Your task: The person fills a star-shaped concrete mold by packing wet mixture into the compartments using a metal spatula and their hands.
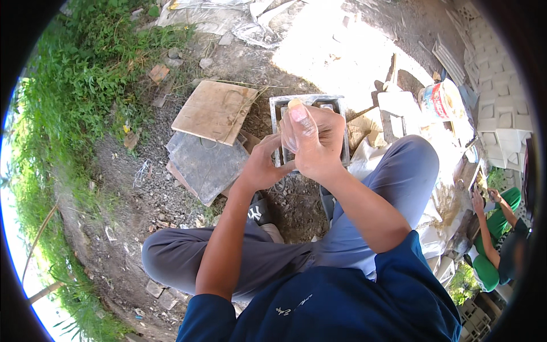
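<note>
I sit on the ground with both knees bent. My right hand is raised in front of me, fingers closed around a small clear plastic bag or cup with a yellowish top. My left hand is just below and left of it, fingers curled against the bottom of the same thing. Directly behind both hands a grey metal square mould lies on the dirt, mostly hidden by the hands.
A plywood board and a dark slab lie left of the mould. A white bucket and stacked white patterned blocks stand at the right. Another person in green crouches at the right edge. Grass borders the left.
</note>
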A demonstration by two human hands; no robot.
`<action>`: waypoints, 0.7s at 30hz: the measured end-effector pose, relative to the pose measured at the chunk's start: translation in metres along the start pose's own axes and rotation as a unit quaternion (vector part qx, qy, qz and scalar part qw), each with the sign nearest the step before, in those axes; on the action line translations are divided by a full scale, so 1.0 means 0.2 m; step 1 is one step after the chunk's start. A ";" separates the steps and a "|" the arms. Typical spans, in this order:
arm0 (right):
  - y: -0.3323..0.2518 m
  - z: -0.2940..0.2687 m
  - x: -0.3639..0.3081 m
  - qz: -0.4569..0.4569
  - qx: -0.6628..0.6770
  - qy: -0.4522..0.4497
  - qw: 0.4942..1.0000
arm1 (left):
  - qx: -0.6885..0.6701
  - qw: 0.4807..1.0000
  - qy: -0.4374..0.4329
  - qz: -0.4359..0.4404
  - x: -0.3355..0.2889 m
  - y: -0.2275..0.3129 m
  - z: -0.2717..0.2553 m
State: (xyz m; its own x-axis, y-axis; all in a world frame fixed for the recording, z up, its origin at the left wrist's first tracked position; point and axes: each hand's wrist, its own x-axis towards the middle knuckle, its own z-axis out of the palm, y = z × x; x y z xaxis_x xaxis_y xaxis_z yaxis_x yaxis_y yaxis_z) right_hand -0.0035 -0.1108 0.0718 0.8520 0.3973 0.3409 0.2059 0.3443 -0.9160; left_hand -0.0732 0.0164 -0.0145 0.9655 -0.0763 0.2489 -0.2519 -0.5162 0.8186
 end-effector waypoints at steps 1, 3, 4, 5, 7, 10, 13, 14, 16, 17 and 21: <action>-0.02 0.01 0.00 0.000 0.004 0.001 1.000 | 0.003 1.000 -0.002 -0.001 0.00 0.02 0.02; -0.05 0.04 0.02 -0.027 -0.031 -0.054 0.998 | -0.075 0.995 0.067 -0.010 0.03 0.04 0.06; 0.01 -0.01 0.03 0.007 0.017 -0.113 0.993 | -0.102 0.989 0.109 0.010 0.05 0.06 0.08; 0.03 -0.03 0.05 0.004 0.022 -0.114 0.993 | -0.126 0.980 0.150 0.030 0.06 0.06 0.10; 0.07 -0.05 0.10 -0.044 0.042 0.046 0.997 | -0.156 0.958 0.103 -0.216 0.01 -0.11 0.12; 0.29 -0.35 0.06 0.114 -0.264 0.177 0.941 | -0.370 0.870 0.278 -0.168 0.09 0.05 0.13; 0.57 -0.62 -0.06 0.181 -0.451 0.221 0.846 | -0.412 0.819 0.380 -0.122 0.14 0.08 0.18; 0.65 -0.69 -0.11 0.213 -0.525 0.209 0.797 | -0.423 0.814 0.385 -0.100 0.12 0.05 0.19; 0.74 -0.73 -0.22 0.281 -0.498 0.200 0.796 | -0.410 0.814 0.399 -0.099 0.07 0.05 0.20; 0.79 -0.77 -0.27 0.339 -0.474 0.189 0.790 | -0.411 0.816 0.393 -0.100 0.07 0.07 0.23; 0.79 -0.71 -0.35 0.372 -0.510 0.168 0.757 | -0.381 0.819 0.407 -0.134 0.07 0.16 0.25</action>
State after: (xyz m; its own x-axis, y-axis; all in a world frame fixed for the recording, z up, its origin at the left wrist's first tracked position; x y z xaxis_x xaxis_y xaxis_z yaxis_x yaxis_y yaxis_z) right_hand 0.0378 -0.2050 -0.1274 0.9541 -0.1396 -0.2649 -0.2724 -0.7720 -0.5743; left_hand -0.0647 -0.0443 -0.0115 0.7068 0.7073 0.0154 -0.3050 0.2850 0.9087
